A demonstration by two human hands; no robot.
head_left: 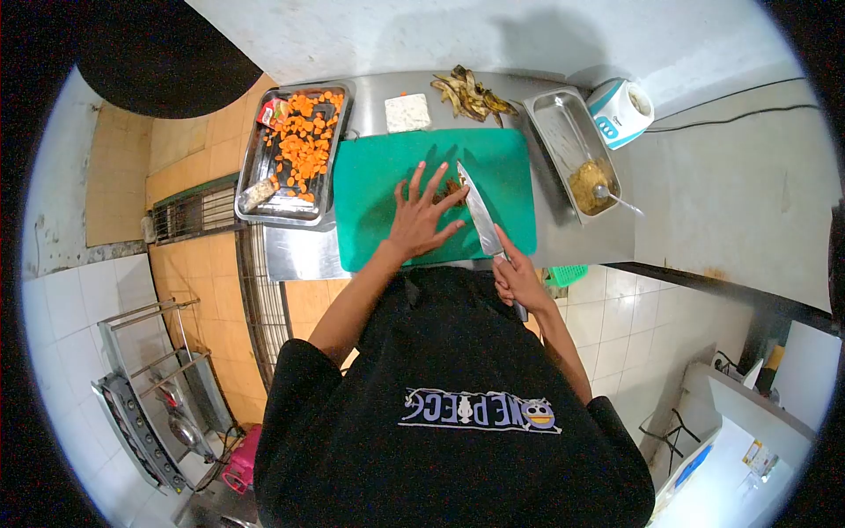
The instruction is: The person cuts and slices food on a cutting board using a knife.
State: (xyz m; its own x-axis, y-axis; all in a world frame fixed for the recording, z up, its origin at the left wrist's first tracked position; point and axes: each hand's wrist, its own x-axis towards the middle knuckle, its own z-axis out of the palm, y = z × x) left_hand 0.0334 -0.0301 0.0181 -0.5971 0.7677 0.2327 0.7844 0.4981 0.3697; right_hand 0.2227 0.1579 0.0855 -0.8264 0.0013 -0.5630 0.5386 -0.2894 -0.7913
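- While a small brown pile (451, 195) sits mid-board beneath a person's fingers, the cutting looks partway through: the pile appears broken up, though the pieces are too small to judge how finely.
- Apparently finished, orange carrot slices (308, 150) lie spread across a metal tray (262, 160) at the left of the worktop (295, 255).
- Behind the green cutting board (361, 238), dark peels (471, 95) lie heaped near a pale block (407, 113), which looks uncut and may be work left over.
- At right, a metal pan (562, 128) holds yellowish mash (586, 187) at its near end, with a spoon (602, 191) resting in it.
- The left hand (421, 220) is spread wide, thumb and fingers apart, reaching over the board at the pile; whether it presses on the bits cannot be told.
- The right hand (515, 280) closes around the handle of a large knife (478, 211), its blade angled just beside the pile, tip pointing away from the person.
- The hands are apart, blade between them.
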